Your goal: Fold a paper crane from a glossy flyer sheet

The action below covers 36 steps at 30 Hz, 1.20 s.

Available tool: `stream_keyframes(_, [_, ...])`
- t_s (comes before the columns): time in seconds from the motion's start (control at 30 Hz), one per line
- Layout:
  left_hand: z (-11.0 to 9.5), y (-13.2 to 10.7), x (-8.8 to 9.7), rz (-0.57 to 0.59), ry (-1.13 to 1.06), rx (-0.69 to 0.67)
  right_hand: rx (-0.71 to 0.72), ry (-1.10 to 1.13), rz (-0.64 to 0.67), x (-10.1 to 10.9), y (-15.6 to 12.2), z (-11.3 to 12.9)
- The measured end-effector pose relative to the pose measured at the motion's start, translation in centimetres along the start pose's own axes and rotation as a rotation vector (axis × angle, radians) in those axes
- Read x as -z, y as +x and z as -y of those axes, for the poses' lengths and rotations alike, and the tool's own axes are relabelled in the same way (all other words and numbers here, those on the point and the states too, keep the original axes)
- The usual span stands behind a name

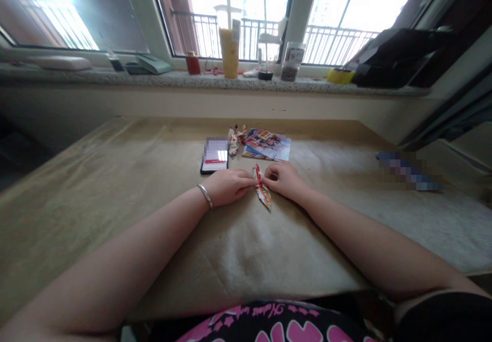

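A narrow piece of folded patterned paper (264, 196), white with red and yellow print and pointed at its near end, lies between my hands on the table. My left hand (226, 186), with a silver bangle on the wrist, holds its left side with the fingertips. From the right, the thumb and index finger of my right hand (286, 179) pinch the same paper near its middle. Just beyond the left hand lies a phone (215, 156) with its screen lit. Folded paper shapes (236, 139) in similar print sit behind it, beside a stack of colourful printed sheets (268, 145).
A beige cloth covers the table (126, 178). At the right lies a blurred bluish object (409, 171). Along the window sill (184, 79) stand a tall cup of yellow drink (229, 49), a red-capped jar (192, 63), a clear container (293, 62) and a black bag (392, 57).
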<state>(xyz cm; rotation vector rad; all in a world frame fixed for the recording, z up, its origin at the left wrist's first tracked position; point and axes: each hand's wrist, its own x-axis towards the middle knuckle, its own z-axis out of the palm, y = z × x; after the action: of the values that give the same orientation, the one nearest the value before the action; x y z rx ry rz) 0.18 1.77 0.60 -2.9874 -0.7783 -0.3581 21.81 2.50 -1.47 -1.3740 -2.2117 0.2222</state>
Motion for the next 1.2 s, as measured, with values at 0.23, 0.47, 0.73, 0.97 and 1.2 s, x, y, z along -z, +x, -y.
stream_keyframes(0.23, [-0.02, 0.05, -0.22, -0.002, 0.006, 0.011, 0.023, 0.061, -0.06, 0.1, -0.4, 0.12])
stream_keyframes(0.47, [-0.11, 0.13, -0.33, -0.015, -0.004, 0.007, 0.092, 0.12, -0.021, 0.19, -0.57, 0.29])
stream_keyframes(0.73, [-0.25, 0.13, -0.25, -0.029, -0.045, 0.028, 0.007, 0.075, 0.009, 0.33, -0.57, 0.46])
stream_keyframes(0.97, [-0.35, 0.2, 0.05, -0.023, -0.043, 0.013, 0.067, 0.0, 0.002, 0.35, -0.55, 0.2])
stream_keyframes(1.2, [-0.5, 0.19, -0.36, -0.039, 0.022, 0.023, 0.118, -0.024, 0.01, 0.27, -0.5, -0.26])
